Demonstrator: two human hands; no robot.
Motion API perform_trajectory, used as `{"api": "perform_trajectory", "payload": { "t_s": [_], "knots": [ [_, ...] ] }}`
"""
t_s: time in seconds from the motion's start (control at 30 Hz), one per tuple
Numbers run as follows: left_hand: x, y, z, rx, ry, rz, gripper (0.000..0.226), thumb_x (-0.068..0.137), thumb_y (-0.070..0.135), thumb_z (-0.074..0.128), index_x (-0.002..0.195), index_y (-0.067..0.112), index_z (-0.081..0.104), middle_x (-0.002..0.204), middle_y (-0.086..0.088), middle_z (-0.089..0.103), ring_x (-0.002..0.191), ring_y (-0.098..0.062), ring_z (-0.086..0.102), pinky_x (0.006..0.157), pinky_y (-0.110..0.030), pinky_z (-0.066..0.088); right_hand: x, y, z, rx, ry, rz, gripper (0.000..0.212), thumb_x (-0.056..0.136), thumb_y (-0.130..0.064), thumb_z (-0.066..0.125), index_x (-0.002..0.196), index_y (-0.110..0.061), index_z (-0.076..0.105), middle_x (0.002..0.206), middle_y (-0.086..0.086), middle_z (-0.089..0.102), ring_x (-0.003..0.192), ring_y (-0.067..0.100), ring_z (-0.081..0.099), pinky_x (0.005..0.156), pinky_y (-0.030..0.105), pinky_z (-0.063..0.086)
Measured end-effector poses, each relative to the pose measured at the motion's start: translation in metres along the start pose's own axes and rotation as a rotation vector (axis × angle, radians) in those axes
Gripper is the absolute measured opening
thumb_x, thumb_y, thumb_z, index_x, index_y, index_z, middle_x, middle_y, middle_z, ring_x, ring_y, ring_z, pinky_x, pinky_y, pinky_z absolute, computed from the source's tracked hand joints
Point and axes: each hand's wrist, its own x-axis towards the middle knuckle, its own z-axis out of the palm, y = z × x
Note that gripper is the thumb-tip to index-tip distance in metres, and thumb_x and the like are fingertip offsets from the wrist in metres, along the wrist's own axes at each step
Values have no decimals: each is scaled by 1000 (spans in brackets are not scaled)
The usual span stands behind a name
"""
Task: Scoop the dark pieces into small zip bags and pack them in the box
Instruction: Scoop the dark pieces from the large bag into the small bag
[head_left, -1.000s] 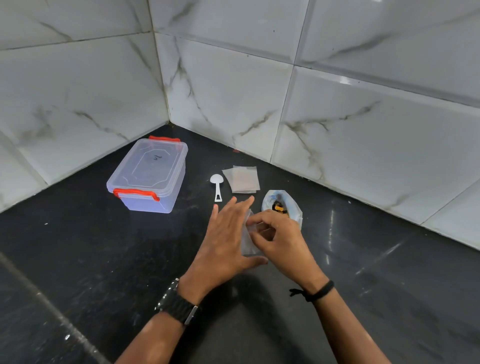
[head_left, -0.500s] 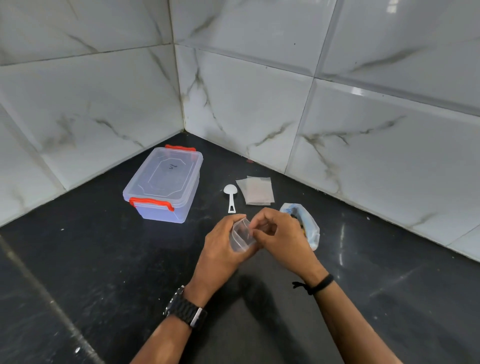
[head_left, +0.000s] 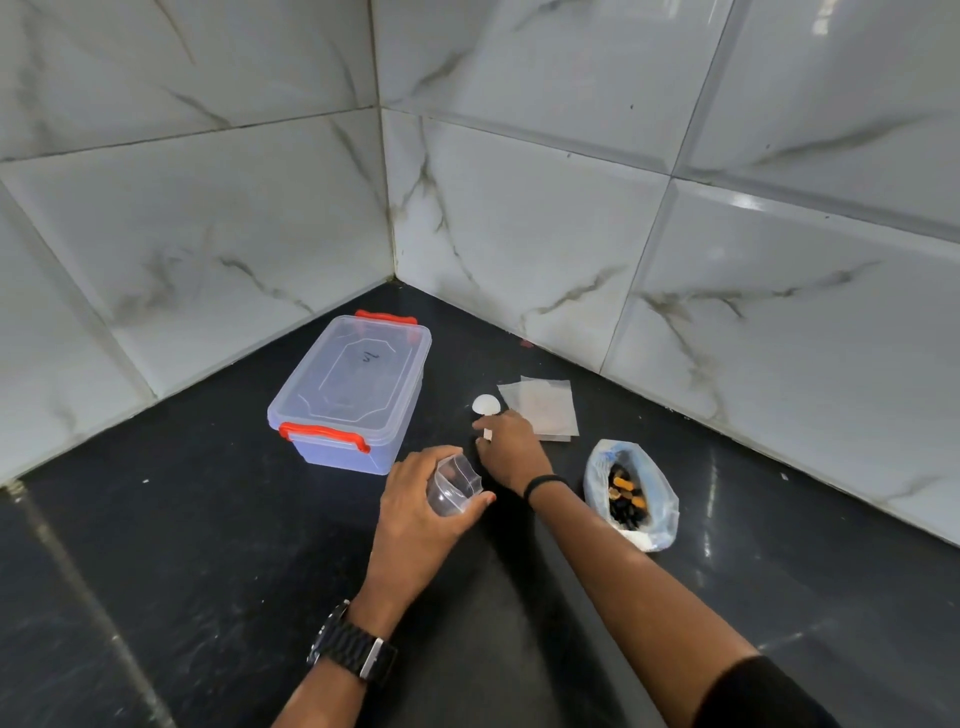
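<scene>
Opened zip bag (head_left: 456, 484) grasped in left grip (head_left: 421, 512), empty.
Right grip (head_left: 511, 448) pinching white scoop (head_left: 485, 406); right of scoop, sack (head_left: 631, 493) of dark pieces (head_left: 626, 496); left, lidded box (head_left: 350, 395).

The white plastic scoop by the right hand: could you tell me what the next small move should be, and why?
Probably close the right hand on the white plastic scoop and lift it. The fingers already rest over its handle, while the left hand holds the small clear zip bag open and the plastic bag of dark pieces sits open nearby.
</scene>
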Motion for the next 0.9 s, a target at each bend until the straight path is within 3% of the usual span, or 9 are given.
{"api": "perform_trajectory", "payload": {
  "t_s": [0.13,0.2,0.27,0.37,0.47,0.53,0.6,0.7,0.9],
  "knots": [
    [2,-5,4,-22,-34,-82,66,72,36,80,130,26,50,117,21,45,109,1,45,95,-14,37,1,1,9,-127,31,-3,29,92,-21,55,114,-3,61,119,18,56,109,29,53,92,34,44],
    [2,-5,5,-15,-53,-90,65,73,36,79,130,23,51,117,18,46,110,-1,45,95,-17,37,-5,3,8,-98,53,15,28,89,-18,59,113,-2,59,115,18,56,106,30,55,88,34,44],
    [1,-4,8,-4,-63,-84,58,73,35,79,123,25,52,113,17,47,106,-1,46,90,-11,35,-15,6,4,-34,82,24,24,87,-10,59,109,-3,58,112,18,58,104,31,56,85,32,43],
    [-3,1,13,-27,-80,-83,52,72,35,80,110,36,45,103,25,47,98,0,49,83,-4,34,-36,11,-11,116,164,25,14,88,-6,54,99,-6,63,101,13,65,95,26,60,81,32,48],
    [-8,8,24,-60,-103,-50,49,70,36,81,102,40,44,98,26,51,95,-3,55,86,-15,44,-60,17,-32,243,304,58,12,86,-8,60,95,-12,65,90,6,69,84,19,62,77,30,51],
    [-11,17,32,-101,-106,-47,46,71,36,81,100,39,46,96,21,55,94,-5,57,84,-18,47,-76,28,-47,360,388,121,13,81,-8,65,91,-16,68,86,-1,70,81,13,64,74,21,50],
    [-14,29,41,-145,-128,-53,45,72,36,81,103,33,48,96,18,56,91,-4,58,78,-13,48,-92,42,-64,529,457,223,11,78,-11,69,79,-22,71,78,-7,71,70,10,66,66,22,53],
    [-19,41,58,-182,-181,-72,44,73,38,80,103,27,49,95,14,58,87,-2,59,72,-11,48,-115,65,-86,758,521,336,13,77,-8,72,75,-21,74,78,0,73,59,6,65,54,20,51],
    [-21,56,93,-207,-239,-131,45,75,44,76,103,25,47,97,10,59,87,-3,59,68,-14,47,-139,102,-98,759,605,372,16,78,-6,70,75,-22,73,76,2,72,76,23,70,71,36,59]
  ]
}}
